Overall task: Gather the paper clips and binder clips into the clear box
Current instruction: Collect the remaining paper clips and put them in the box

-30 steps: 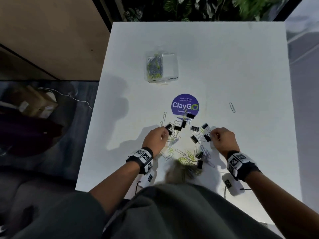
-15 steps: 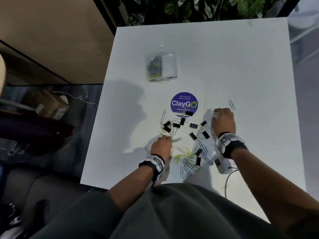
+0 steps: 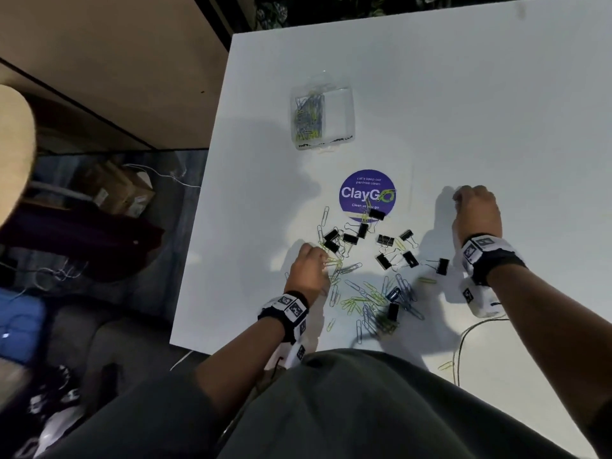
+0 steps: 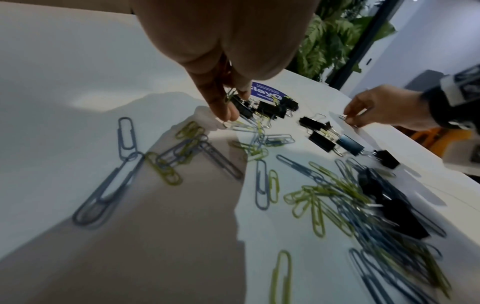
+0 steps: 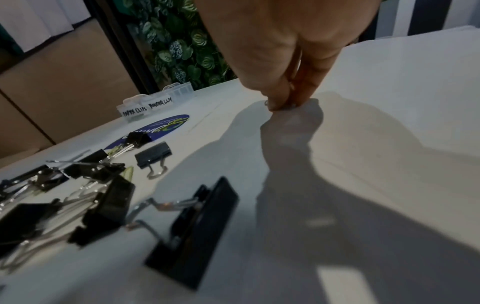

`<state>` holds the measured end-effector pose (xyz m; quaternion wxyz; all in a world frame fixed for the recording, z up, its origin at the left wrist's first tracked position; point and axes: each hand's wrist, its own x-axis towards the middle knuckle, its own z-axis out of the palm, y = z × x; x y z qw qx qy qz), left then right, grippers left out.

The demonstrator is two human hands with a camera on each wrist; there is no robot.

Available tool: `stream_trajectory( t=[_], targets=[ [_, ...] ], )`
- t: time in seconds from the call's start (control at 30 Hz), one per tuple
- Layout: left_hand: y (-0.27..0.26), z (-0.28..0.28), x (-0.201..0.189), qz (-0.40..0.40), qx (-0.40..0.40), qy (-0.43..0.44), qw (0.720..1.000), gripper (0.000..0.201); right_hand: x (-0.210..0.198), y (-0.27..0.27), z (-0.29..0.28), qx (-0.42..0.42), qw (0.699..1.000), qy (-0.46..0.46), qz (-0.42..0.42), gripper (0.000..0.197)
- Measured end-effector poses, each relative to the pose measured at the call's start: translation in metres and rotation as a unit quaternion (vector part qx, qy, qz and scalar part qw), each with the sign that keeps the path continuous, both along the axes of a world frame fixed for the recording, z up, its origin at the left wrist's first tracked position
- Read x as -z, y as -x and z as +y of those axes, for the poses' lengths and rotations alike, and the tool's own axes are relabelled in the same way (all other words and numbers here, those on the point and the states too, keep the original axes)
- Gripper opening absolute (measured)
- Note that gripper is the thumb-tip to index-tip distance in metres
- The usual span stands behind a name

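Pinching clips: left hand (image 3: 309,270) mid-pile, right hand (image 3: 477,212) beside it.

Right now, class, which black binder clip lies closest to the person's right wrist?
The lone binder clip at the pile's right edge, apart from the others, nearest the right wristband.

Head view looks down; wrist views skim low, sharing the purple sticker (image 3: 367,196)

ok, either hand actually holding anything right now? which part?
Right hand pinches a lone paper clip against the table, only its end showing. Left hand pinches paper clips at the pile's edge; which part can't be told.
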<state>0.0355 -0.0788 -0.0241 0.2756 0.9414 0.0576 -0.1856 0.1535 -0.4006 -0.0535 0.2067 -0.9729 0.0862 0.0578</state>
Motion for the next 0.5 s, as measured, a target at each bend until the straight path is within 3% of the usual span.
stream_trajectory(
  t=[0.23,0.4,0.5],
  targets=[
    [-0.031,0.012,0.006,-0.022,-0.108,0.048,0.993,0.048,-0.009,0.025,0.021,-0.063,0.992,-0.106,0.032,0.057],
    [-0.068,0.018,-0.004,-0.029,-0.119,0.031,0.992,0.048,-0.024,0.047,0.054,-0.116,0.977,-0.176,0.039,0.035],
    [-0.091,0.017,-0.002,-0.013,-0.101,-0.027,0.994,0.029,-0.023,0.06,0.069,-0.122,0.979,-0.155,0.057,0.021]
  ],
)
